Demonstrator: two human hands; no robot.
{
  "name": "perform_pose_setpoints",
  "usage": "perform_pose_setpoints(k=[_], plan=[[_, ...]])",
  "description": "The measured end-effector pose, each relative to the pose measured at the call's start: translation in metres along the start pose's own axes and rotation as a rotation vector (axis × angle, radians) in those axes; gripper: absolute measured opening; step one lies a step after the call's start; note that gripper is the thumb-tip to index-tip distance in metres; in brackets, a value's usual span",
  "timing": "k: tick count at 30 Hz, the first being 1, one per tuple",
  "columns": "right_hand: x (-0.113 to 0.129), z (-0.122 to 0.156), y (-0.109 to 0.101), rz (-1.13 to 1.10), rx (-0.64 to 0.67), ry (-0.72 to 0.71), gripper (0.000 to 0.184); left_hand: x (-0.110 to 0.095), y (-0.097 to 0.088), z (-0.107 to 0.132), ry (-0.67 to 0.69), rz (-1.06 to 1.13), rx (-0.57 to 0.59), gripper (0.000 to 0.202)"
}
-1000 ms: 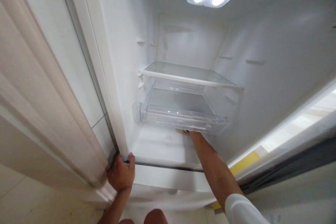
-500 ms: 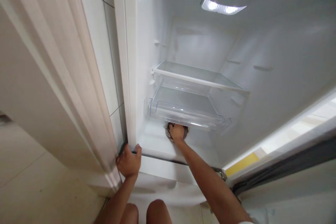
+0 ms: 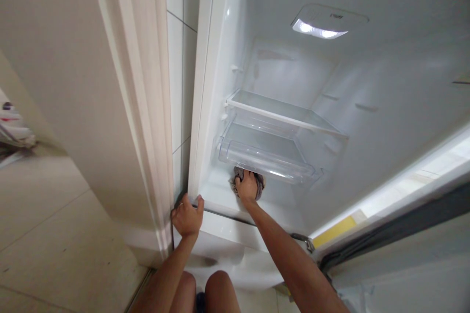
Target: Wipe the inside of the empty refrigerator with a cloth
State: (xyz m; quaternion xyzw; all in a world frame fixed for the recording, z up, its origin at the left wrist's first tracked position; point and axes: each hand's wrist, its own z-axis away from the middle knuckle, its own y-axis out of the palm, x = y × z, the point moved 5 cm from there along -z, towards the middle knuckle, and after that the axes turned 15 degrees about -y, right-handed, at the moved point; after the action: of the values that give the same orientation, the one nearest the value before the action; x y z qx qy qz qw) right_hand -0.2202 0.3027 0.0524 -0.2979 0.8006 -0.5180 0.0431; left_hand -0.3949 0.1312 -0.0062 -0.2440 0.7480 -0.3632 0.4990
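I look into a white refrigerator [image 3: 385, 107] with its door open. My right hand [image 3: 246, 186] is closed on a grey cloth [image 3: 259, 187], pressed to the fridge floor just under the front of the clear plastic drawer [image 3: 264, 156]. My left hand [image 3: 187, 215] grips the lower left corner of the fridge frame, fingers curled over its edge. A glass shelf [image 3: 282, 112] sits above the drawer. The ceiling lamp [image 3: 319, 29] is lit.
A pale door frame [image 3: 147, 83] and tiled wall [image 3: 176, 58] stand close on the left. The fridge door edge with a dark seal [image 3: 396, 234] runs along the right. My knees [image 3: 205, 293] show at the bottom, over a beige tiled floor [image 3: 55, 234].
My right hand has drawn back out from under the drawer toward the front left, bringing the cloth into sight. The view has swung leftward. My left hand keeps its grip.
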Motion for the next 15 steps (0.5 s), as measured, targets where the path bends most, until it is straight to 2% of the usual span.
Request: perform_pose_setpoints(k=[15], plan=[[-0.0064,0.0060,0.0042,-0.037,-0.087,0.002,0.041,-0.0004,0.0011,0.0006,-0.007,-0.004,0.022,0.062]])
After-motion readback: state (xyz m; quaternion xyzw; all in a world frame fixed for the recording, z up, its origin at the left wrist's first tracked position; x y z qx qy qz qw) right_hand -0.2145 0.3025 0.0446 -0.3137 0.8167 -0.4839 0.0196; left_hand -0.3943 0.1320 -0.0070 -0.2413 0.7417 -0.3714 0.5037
